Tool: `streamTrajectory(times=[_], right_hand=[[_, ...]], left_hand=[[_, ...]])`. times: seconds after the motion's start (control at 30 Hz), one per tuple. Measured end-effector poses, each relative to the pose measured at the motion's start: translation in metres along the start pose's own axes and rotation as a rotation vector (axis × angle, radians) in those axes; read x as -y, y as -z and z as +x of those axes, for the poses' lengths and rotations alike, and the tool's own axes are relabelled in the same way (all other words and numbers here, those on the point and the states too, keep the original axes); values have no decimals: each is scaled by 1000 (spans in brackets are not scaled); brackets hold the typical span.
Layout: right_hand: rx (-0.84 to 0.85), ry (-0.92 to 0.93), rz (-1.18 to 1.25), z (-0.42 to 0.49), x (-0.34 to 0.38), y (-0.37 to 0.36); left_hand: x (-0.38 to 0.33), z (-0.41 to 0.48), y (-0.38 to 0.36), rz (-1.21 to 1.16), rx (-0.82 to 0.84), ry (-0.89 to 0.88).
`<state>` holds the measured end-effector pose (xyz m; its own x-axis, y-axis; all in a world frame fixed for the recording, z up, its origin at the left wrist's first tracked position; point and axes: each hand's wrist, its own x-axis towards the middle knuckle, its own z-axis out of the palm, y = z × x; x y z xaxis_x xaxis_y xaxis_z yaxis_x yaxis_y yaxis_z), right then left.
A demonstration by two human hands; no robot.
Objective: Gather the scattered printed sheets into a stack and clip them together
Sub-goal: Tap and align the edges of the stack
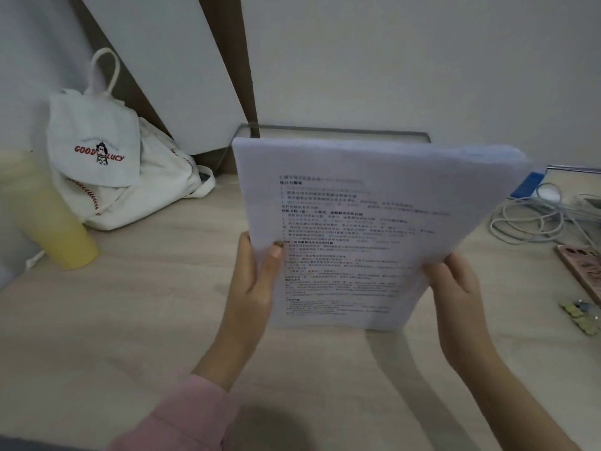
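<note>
A stack of printed sheets [357, 229] is held up above the desk, tilted, with black text facing me. My left hand [257, 281] grips its left edge, thumb on the front page and fingers behind. My right hand [455, 294] holds the lower right edge, fingers curled behind the paper. The bottom edge of the stack hovers just over the desk. A small row of clips [580, 317] lies on the desk at the far right, apart from both hands.
The light wooden desk [130, 320] carries a white canvas backpack [104, 164] at the back left, a yellow cylinder [48, 222] beside it, tangled white cables [533, 219] and a pink patterned item [582, 271] at right. A grey box [325, 131] stands behind the sheets.
</note>
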<state>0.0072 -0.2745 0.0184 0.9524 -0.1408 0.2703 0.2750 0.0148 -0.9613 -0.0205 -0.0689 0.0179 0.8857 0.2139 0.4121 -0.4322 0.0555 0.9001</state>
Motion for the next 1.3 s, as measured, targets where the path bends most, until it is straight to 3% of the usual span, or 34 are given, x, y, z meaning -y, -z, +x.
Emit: streamTrajectory(times=[0.23, 0.7, 0.83, 1.0, 1.1, 1.3], right_hand=[[-37, -38, 4, -3, -2, 0], [2, -185, -82, 3, -10, 11], [85, -352, -254, 17, -14, 33], [111, -534, -351, 17, -38, 62], [55, -521, -502, 11, -60, 85], [-160, -293, -665, 3, -80, 125]], left_hand=[[10, -3, -5, 1, -68, 21], [19, -7, -6, 148, -49, 100], [24, 2, -14, 196, -26, 283], [66, 3, -31, 145, 69, 680], [87, 1, -51, 142, 127, 811], [111, 5, -94, 213, 223, 853]])
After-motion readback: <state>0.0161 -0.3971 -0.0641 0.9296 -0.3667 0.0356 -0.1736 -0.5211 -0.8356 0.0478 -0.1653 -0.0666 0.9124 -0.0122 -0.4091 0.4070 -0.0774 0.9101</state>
